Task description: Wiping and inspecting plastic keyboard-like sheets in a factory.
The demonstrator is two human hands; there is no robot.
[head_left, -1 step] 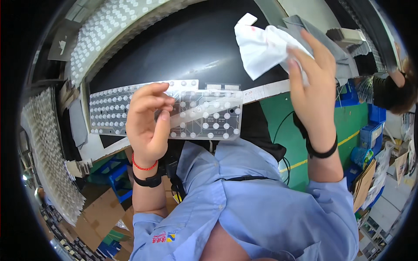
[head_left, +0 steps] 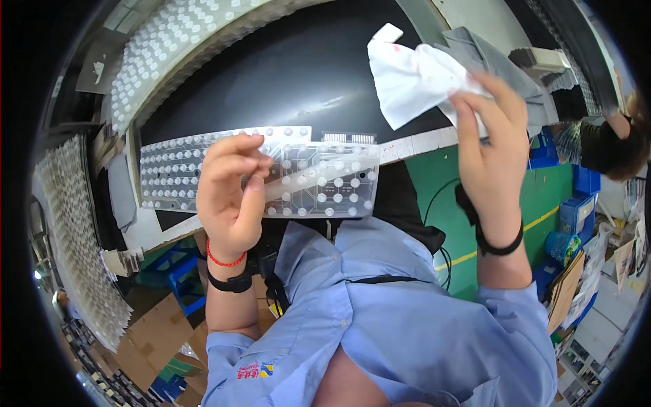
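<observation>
My left hand (head_left: 230, 197) grips a clear, flat keyboard membrane sheet (head_left: 325, 183) dotted with white rubber domes, holding it level in front of my chest over the near edge of the black table (head_left: 285, 74). Thumb and fingers pinch the sheet near its middle. My right hand (head_left: 491, 149) is raised to the right, shut on a crumpled white cloth (head_left: 413, 78) with faint red marks. The cloth hangs above the table, clear of the sheet.
Stacks of similar domed sheets lie along the table's far left (head_left: 176, 41) and down the left side (head_left: 68, 230). Grey folded material (head_left: 488, 47) sits at the far right. Another person (head_left: 610, 142) is at the right edge, near blue crates (head_left: 576, 203). Cardboard boxes (head_left: 163, 332) lie on the floor.
</observation>
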